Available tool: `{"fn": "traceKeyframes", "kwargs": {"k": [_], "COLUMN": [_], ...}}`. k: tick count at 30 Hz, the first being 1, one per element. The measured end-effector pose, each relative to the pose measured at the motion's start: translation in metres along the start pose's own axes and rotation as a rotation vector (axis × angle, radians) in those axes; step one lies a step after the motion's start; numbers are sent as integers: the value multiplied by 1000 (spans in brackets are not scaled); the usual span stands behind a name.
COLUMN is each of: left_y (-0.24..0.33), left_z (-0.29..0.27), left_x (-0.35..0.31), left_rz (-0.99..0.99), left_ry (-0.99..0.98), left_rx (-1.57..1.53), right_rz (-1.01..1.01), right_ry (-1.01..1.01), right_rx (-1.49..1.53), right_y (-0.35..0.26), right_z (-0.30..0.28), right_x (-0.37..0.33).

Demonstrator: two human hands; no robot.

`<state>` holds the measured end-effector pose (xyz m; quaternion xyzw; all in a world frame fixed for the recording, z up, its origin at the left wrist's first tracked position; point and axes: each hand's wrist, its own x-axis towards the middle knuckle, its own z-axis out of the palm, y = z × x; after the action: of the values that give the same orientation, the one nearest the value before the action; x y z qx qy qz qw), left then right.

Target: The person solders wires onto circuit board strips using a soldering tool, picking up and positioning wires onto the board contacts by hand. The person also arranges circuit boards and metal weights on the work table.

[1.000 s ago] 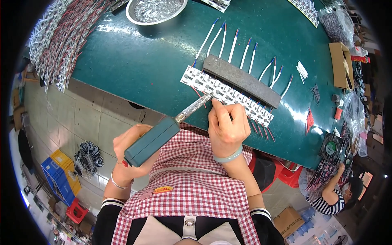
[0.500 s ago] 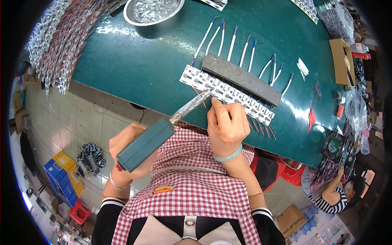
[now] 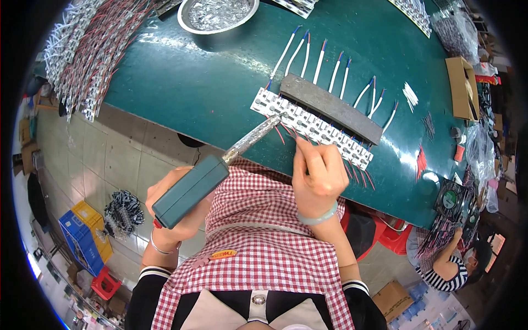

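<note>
Since a bar [image 3: 333,110] behind the board strip [image 3: 312,127] likely steadies it, our left hand [image 3: 192,216] grips an iron [image 3: 191,190]; right hand [image 3: 320,175], nearside, seemingly pinches wire [image 3: 293,133].

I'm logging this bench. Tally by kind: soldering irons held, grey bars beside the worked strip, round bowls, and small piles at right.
Soldering iron: 1
Grey bar: 1
Round bowl: 1
Small piles (white pile, dark pile, red pile): 3
Total: 6

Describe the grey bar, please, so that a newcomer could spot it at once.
On the green table, find the row of white circuit boards. Along its far side lies the grey bar: one thick, plain block, unlike the slender white cables beyond.
</note>
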<state>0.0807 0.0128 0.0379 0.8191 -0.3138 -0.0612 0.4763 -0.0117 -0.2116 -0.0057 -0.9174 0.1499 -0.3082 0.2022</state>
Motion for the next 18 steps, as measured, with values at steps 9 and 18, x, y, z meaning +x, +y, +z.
{"fn": "traceKeyframes", "kwargs": {"k": [9, 18], "left_y": [-3, -8], "left_z": [-2, -1], "left_x": [-3, -3], "left_rz": [-5, -40], "left_ry": [63, -1], "left_rx": [8, -41], "right_rz": [37, 45], "right_ry": [10, 13], "right_rx": [144, 121], "right_y": [-11, -5], "right_z": [0, 24], "right_x": [14, 11]}}
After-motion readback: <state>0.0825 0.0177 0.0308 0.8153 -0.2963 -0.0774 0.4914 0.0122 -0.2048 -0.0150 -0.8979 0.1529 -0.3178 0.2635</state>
